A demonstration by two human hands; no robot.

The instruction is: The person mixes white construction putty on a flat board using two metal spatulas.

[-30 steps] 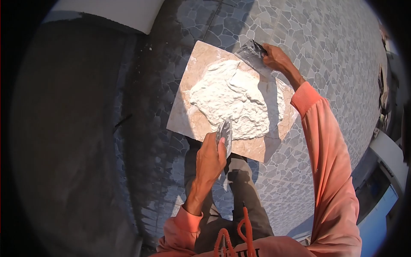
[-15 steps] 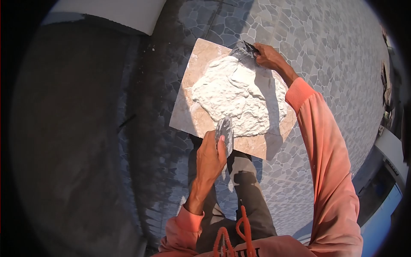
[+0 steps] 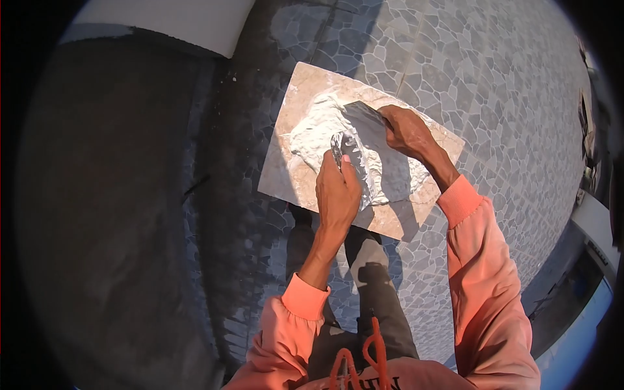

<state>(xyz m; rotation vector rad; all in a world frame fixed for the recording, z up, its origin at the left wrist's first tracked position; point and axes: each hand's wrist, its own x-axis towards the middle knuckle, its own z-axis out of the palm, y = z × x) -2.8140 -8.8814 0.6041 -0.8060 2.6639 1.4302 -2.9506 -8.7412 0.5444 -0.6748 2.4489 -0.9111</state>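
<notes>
A pile of white putty (image 3: 317, 138) is spread over a square, beige marbled tile (image 3: 278, 166), partly in shadow. My left hand (image 3: 338, 188) is closed on a smeared putty knife (image 3: 337, 146), thumb pressed along it, over the middle of the pile. In my right hand (image 3: 413, 135), fingers wrapped round it, is a second putty knife (image 3: 361, 112); its dark blade lies across the putty's far side. The two tools are close to each other, and putty rises in a ridge beside the left one.
Under the tile is a floor of grey, stone-patterned tiles (image 3: 448, 84). My legs (image 3: 380, 286) stand at the tile's near edge. A white block-like edge (image 3: 169, 23) lies at upper left, above a dark shaded area (image 3: 110, 195).
My right hand has come nearer from the tile's far edge, over the putty. My left hand has moved away from me onto the pile, bringing the two knives closer together.
</notes>
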